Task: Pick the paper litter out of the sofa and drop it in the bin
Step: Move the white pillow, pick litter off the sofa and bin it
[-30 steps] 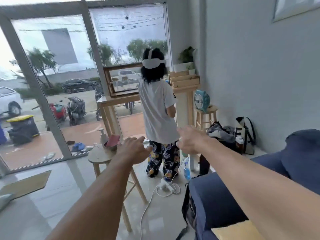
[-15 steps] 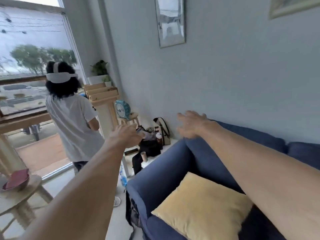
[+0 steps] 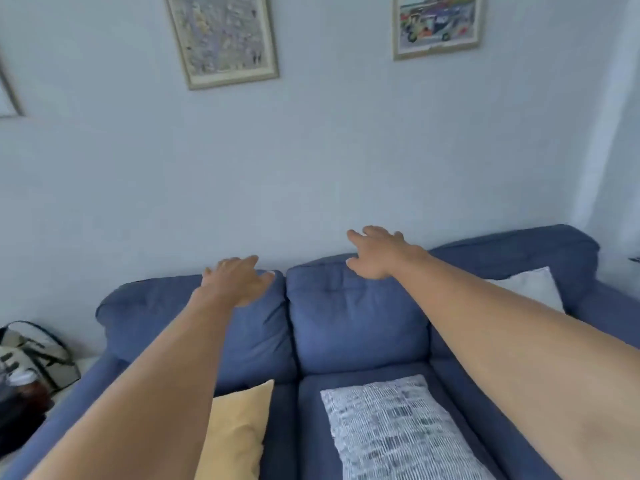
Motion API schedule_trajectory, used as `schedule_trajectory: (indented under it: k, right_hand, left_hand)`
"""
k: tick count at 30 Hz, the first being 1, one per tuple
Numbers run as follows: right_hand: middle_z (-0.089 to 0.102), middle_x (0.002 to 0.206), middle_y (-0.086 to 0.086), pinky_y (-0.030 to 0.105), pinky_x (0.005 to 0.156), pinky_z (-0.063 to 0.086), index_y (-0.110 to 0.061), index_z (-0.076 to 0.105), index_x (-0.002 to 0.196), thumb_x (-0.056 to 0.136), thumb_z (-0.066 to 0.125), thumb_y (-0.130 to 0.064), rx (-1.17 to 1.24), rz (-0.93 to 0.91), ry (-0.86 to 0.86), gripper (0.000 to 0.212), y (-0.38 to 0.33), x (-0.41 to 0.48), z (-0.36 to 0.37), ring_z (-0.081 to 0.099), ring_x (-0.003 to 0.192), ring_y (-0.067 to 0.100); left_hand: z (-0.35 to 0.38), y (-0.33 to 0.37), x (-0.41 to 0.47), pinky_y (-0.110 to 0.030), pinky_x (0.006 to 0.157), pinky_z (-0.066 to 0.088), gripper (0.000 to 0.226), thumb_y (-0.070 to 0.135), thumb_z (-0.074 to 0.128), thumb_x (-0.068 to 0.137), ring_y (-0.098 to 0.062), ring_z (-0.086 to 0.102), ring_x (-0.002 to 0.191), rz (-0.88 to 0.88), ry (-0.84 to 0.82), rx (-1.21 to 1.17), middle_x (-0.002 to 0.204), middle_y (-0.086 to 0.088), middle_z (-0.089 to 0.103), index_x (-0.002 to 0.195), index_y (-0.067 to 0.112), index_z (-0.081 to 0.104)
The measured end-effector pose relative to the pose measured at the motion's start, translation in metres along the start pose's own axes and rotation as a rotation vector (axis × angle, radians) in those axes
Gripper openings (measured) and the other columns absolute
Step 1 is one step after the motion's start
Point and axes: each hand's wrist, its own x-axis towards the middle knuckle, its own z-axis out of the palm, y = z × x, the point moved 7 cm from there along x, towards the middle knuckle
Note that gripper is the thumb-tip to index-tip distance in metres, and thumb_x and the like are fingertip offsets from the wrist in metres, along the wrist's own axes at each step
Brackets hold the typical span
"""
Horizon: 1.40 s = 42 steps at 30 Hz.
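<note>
A pale blue-grey wall [image 3: 311,161] fills the upper half, evenly lit. On it hang a speckled print [image 3: 221,36] at 11 o'clock and a vehicle print [image 3: 438,24] at 1 o'clock; another frame [image 3: 8,95] is cut off at 10 o'clock. Against the wall stands a blue sofa [image 3: 356,327] carrying a yellow cushion [image 3: 239,434] at 6 o'clock, a patterned cushion [image 3: 398,431] at 5 o'clock and a white cushion [image 3: 530,285] at 3 o'clock. A bag [image 3: 38,358] stands beside it at 8 o'clock.

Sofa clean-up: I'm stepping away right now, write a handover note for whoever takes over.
Left hand: open, nothing in its grip, held out toward the sofa back.
Right hand: open, empty, likewise.
Paper litter: none in view; the yellow cushion and patterned cushion lie on the seat and may hide some. Bin: out of view.
Done: nothing shows as picked.
Left: search the sofa, pick the paper, find the bin, drop it.
</note>
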Motion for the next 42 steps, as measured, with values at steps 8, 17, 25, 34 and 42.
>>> schedule_trajectory:
  k: [8, 17, 25, 34, 42]
  right_hand:
    - [0.017, 0.157, 0.009, 0.052, 0.116, 0.011, -0.02, 0.013, 0.154, 0.099, 0.037, -0.036, -0.022, 0.323, -0.018, 0.062, 0.26, -0.061, -0.005, 0.014, 0.145, 0.029]
    - [0.013, 0.159, 0.01, 0.049, 0.115, 0.018, -0.022, 0.007, 0.155, 0.1, 0.034, -0.04, -0.077, 0.538, -0.048, 0.064, 0.466, -0.132, -0.005, 0.013, 0.146, 0.029]
    - [0.01, 0.16, 0.01, 0.049, 0.115, 0.017, -0.021, 0.004, 0.155, 0.101, 0.034, -0.04, -0.046, 0.624, -0.144, 0.065, 0.564, -0.157, 0.028, 0.013, 0.145, 0.03]
    - [0.02, 0.156, 0.008, 0.045, 0.112, 0.027, -0.023, 0.006, 0.155, 0.1, 0.036, -0.041, -0.006, 0.584, -0.146, 0.065, 0.673, -0.054, 0.064, 0.02, 0.143, 0.029]
    - [0.021, 0.155, 0.01, 0.047, 0.111, 0.028, -0.022, 0.008, 0.154, 0.097, 0.04, -0.043, 0.152, 0.559, -0.249, 0.069, 0.736, 0.022, 0.137, 0.023, 0.142, 0.03]
  left_hand:
    - [0.032, 0.282, 0.021, -0.048, 0.111, 0.021, 0.06, 0.053, 0.035, 0.097, -0.028, 0.031, 0.139, 0.32, -0.052, -0.028, 0.15, -0.006, 0.038, 0.148, 0.022, 0.032]
    - [0.075, 0.51, 0.014, -0.045, 0.111, 0.022, 0.063, 0.054, 0.034, 0.096, -0.026, 0.029, 0.141, 0.518, -0.112, -0.088, 0.153, -0.004, 0.035, 0.15, 0.023, 0.028]
    - [0.123, 0.623, 0.023, -0.048, 0.112, 0.018, 0.06, 0.053, 0.034, 0.096, -0.028, 0.029, 0.14, 0.608, -0.194, -0.094, 0.151, -0.005, 0.038, 0.148, 0.022, 0.033]
    - [0.189, 0.71, 0.127, -0.052, 0.114, 0.021, 0.062, 0.055, 0.036, 0.095, -0.03, 0.03, 0.14, 0.543, -0.269, -0.159, 0.149, -0.005, 0.04, 0.147, 0.023, 0.033]
    - [0.267, 0.715, 0.186, -0.046, 0.115, 0.021, 0.065, 0.055, 0.034, 0.096, -0.026, 0.026, 0.143, 0.39, -0.431, -0.137, 0.154, -0.001, 0.034, 0.152, 0.024, 0.024]
